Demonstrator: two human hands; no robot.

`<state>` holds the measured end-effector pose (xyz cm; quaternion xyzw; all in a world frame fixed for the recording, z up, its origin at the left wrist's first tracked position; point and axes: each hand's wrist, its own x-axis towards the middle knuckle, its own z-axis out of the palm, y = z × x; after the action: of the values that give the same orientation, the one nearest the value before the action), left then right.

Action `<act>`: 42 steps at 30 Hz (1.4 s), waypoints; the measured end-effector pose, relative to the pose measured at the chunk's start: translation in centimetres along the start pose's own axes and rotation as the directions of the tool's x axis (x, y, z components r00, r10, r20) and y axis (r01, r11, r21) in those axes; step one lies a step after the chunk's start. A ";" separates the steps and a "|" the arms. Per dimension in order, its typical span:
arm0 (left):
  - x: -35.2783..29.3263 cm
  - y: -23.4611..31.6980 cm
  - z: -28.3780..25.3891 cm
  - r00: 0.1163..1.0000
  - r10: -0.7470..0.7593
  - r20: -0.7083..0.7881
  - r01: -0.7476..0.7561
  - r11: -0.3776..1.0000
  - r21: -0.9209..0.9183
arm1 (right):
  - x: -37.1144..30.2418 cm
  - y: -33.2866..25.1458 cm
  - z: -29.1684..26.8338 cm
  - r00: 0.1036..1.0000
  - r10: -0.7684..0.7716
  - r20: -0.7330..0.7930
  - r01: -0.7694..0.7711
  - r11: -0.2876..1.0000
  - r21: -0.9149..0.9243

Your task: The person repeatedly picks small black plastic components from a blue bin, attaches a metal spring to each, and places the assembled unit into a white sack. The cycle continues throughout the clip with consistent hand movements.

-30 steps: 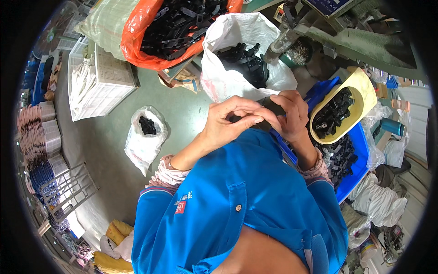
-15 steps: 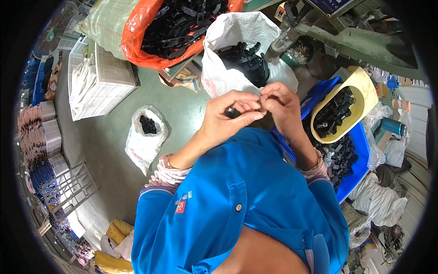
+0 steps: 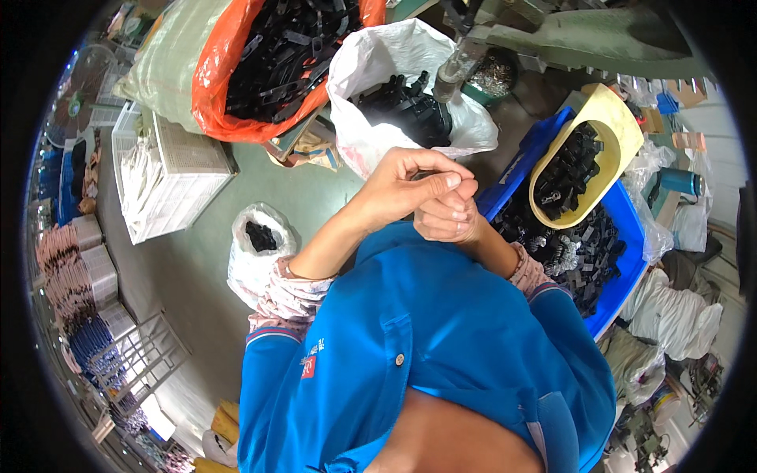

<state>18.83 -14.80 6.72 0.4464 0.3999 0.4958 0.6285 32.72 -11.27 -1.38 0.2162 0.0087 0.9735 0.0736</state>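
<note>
My left hand (image 3: 398,189) and my right hand (image 3: 448,218) meet in front of my chest. The left thumb and forefinger are pinched together at the right hand's fingertips. My right fingers are curled in, and whatever lies inside either hand is hidden or too small to name. Just beyond them stands a white woven sack (image 3: 367,59) with black plastic parts (image 3: 410,110) in it. To the right, a yellow scoop-shaped tub (image 3: 623,130) of black parts rests on a blue bin (image 3: 631,260), which holds more small black pieces (image 3: 587,268).
An orange-lined sack (image 3: 209,87) full of black parts stands at the far left, beside a white plastic crate (image 3: 185,177). A small white bag (image 3: 244,272) sits on the floor by my left forearm. A green machine arm (image 3: 583,35) reaches over from the far right.
My right hand has drawn nearer and curled in under the left. The left fingers have closed into a pinch. The view has shifted slightly.
</note>
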 end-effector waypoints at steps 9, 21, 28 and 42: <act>0.6 -0.7 0.8 0.998 -0.050 0.026 0.051 0.998 -0.027 | -0.8 0.3 -0.8 0.999 -0.029 0.029 0.029 0.999 0.020; 0.4 -0.6 1.4 0.986 -0.165 0.023 0.166 0.984 -0.058 | -2.1 0.2 -1.2 0.994 -0.012 -0.108 0.017 0.999 0.043; 0.5 -1.0 1.4 0.979 -0.202 -0.034 0.197 0.973 -0.123 | -2.1 0.1 -1.2 0.993 0.029 -0.112 -0.023 0.999 0.048; 0.4 -1.4 1.0 0.978 -0.208 0.001 0.202 0.950 -0.237 | -1.9 0.5 -1.2 0.998 -0.060 -0.033 0.061 0.997 0.048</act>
<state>20.20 -14.77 5.59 0.3187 0.3897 0.4770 0.7204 33.83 -12.05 -3.22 0.2021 0.0403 0.9736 0.0976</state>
